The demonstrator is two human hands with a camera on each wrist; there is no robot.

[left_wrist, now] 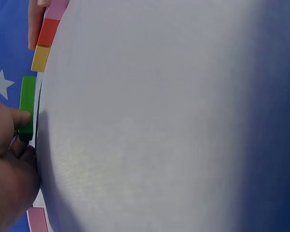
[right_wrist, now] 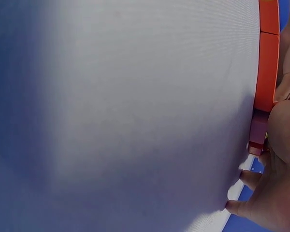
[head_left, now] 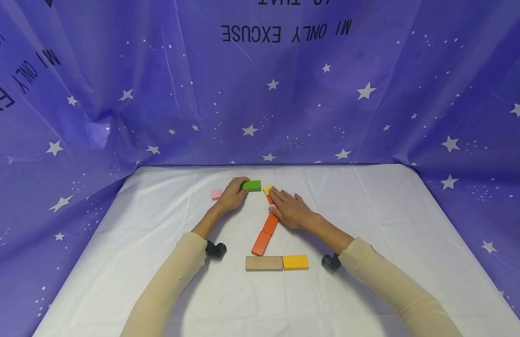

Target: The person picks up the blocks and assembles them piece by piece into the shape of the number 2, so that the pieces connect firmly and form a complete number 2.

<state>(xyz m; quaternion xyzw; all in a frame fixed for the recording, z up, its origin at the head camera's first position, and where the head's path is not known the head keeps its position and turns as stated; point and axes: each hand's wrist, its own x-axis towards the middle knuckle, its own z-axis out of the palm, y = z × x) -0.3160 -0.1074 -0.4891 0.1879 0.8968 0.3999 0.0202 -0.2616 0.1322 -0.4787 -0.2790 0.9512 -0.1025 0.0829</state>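
Observation:
At the back of the table my left hand grips the left end of a green block, thumb and fingers on either side, as the left wrist view also shows. My right hand lies with fingers extended against a slanting row of blocks. That row runs from a small yellow block through an orange-red and a pink block, partly covered by the right hand, to two longer orange-red blocks. The green block stands a little left of the yellow one, apart from it.
A small pink block lies left of the left hand. Nearer the front, a tan block and a yellow block lie end to end. A purple star-patterned cloth hangs behind the white table.

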